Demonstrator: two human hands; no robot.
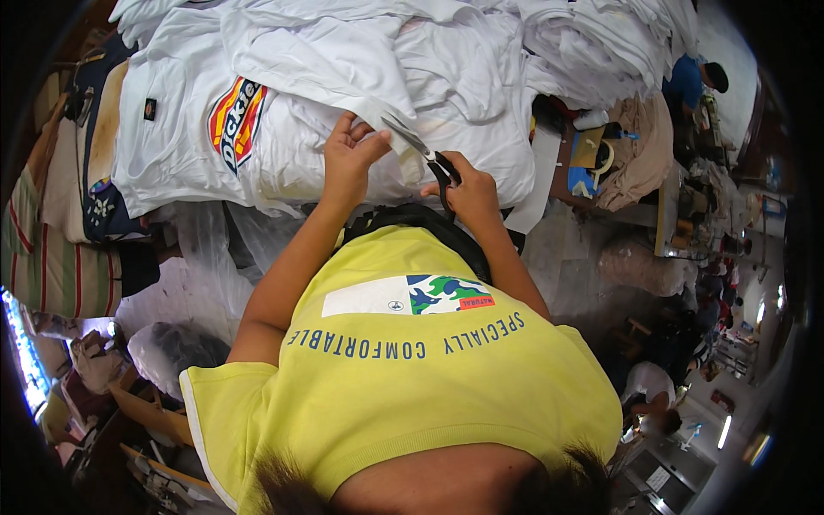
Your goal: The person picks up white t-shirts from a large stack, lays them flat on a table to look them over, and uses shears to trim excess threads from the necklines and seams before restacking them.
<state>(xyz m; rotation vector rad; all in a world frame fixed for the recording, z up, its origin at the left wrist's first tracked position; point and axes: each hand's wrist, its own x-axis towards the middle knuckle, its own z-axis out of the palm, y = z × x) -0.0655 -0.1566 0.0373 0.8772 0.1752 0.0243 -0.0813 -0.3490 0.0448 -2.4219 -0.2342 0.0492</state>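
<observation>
A person in a yellow T-shirt (403, 378) works at a worktop (549, 163) heaped with white T-shirts (463, 77). The left hand (348, 159) pinches a fold of white fabric (378, 107) between thumb and fingers (342, 127), just beside the blades. The right hand (470, 190) is clenched around the black handles of a pair of scissors (425, 153), whose silver blades point up and left into the cloth. One shirt with a red-and-yellow chest logo (235, 120) lies flat to the left.
</observation>
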